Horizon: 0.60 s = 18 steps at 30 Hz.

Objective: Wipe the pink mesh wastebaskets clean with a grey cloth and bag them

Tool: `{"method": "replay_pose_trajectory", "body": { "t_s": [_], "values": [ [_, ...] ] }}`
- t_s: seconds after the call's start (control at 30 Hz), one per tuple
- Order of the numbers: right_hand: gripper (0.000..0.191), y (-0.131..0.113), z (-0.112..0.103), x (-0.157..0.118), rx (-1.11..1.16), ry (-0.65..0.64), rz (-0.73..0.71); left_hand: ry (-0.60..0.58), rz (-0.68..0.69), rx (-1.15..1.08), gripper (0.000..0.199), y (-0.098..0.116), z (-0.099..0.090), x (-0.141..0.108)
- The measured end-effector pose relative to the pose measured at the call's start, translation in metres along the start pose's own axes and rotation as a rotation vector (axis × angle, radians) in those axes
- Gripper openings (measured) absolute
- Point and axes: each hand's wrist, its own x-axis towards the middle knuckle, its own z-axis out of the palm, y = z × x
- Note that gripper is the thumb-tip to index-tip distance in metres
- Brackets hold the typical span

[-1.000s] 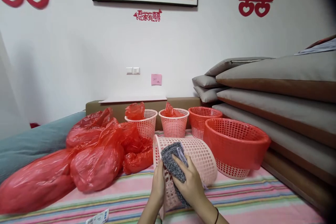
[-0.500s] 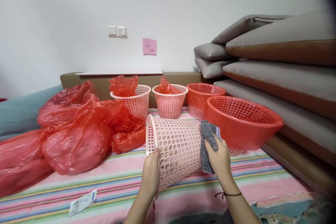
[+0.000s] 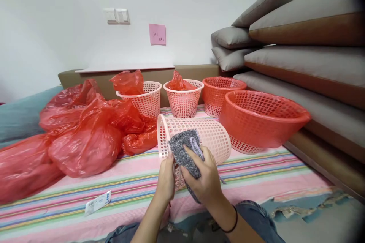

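A pale pink plastic wastebasket (image 3: 215, 136) with a perforated wall lies on its side in front of me, its open rim facing left. My left hand (image 3: 165, 178) is closed on that rim at the near side. In my right hand (image 3: 203, 174) is a folded grey cloth (image 3: 185, 150) with a lilac edge, pressed against the wastebasket's wall close to the rim. The fingers of the right hand lie over the cloth. Part of the wastebasket's near side is hidden behind the cloth and hands.
Red plastic bags (image 3: 85, 136) are heaped at the left. Two pink wastebaskets (image 3: 184, 102) with red bags inside stand behind, and two red-lined baskets (image 3: 265, 129) at the right. Stacked grey cushions (image 3: 308, 60) rise on the right. A white label (image 3: 98, 202) lies on the striped cloth (image 3: 128, 197).
My right hand has moved the grey cloth left along the wastebasket, from its base end to near the rim. My left hand stays on the rim. The view has tilted down slightly.
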Motion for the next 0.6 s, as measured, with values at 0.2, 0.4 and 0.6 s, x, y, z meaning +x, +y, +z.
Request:
{"method": "replay_pose_trajectory", "body": {
  "t_s": [0.2,0.4,0.6],
  "values": [
    [0.049,0.076,-0.018,0.016,-0.089,0.238,0.281,-0.035,-0.06,-0.013,0.06,0.007,-0.013,-0.006],
    [0.06,0.124,-0.023,0.019,-0.1,0.232,0.551,-0.02,-0.075,-0.053,0.059,0.011,-0.02,-0.01],
    [0.046,0.04,0.013,0.001,0.079,0.117,0.174,-0.026,-0.023,-0.048,0.059,0.005,-0.015,-0.004]
  ]
}}
